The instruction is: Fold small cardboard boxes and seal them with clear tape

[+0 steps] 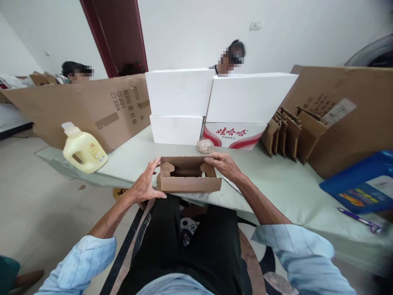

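A small brown cardboard box (190, 185), open at the top with side tabs folded inward, sits at the front edge of the cloth-covered table. My left hand (143, 183) spans its left end, fingers by the upper corner and thumb near the lower front corner. At the back right corner, my right hand (225, 164) grips the rim with fingers over the edge. Just behind the box lies a crumpled, clear-looking round bundle (205, 146); I cannot make out what it is. A thin silvery tool (232, 185) lies beside my right forearm, partly hidden.
White boxes (181, 93) are stacked at the back. On the left stand a yellow detergent jug (84, 148) and a large carton panel (92, 110). On the right are folded cardboard pieces (288, 133), a blue jug (362, 182) and a purple-handled tool (359, 219). Two people are behind.
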Tool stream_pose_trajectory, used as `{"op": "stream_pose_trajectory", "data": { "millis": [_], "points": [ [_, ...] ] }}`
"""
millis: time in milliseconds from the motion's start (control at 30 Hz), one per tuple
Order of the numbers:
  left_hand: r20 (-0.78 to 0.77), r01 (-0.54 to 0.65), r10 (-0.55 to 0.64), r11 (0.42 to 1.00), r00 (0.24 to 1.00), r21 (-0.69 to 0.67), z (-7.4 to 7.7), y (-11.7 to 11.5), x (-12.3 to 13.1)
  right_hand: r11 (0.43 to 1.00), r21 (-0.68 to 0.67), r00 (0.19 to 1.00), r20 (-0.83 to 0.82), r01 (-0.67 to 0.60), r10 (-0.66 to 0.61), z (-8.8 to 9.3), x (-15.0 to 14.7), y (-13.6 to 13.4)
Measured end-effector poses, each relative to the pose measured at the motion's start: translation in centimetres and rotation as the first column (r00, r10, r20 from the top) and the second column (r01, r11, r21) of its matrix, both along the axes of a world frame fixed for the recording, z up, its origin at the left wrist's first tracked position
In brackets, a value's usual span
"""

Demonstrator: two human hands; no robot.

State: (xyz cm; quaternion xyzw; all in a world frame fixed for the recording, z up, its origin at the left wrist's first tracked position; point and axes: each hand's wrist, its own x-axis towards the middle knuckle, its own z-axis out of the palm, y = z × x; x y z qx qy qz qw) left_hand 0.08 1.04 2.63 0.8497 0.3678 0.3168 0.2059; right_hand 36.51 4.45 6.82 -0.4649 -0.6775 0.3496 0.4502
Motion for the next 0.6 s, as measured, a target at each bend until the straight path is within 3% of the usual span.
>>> {"op": "stream_pose_trajectory", "data": {
  "millis": [200,400,600],
  "points": [
    [-0.120,0.036,-0.036,0.999,0.992,0.000,1.0,0.5,0.0,0.997,0.048,0.998,0.025,0.055,-0.057,-0.8,-1.7,-1.7],
    [-0.155,0.079,-0.077,0.997,0.985,0.006,1.0,0.4,0.2,0.966,0.256,0.975,0.218,-0.024,-0.034,-1.7,-2.9,-4.9],
    [-0.192,0.003,-0.006,1.000,0.981,-0.019,0.8,-0.2,0.2,0.987,0.157,0.967,0.255,-0.029,-0.012,-0.7,-3.2,-4.7]
  ]
}}
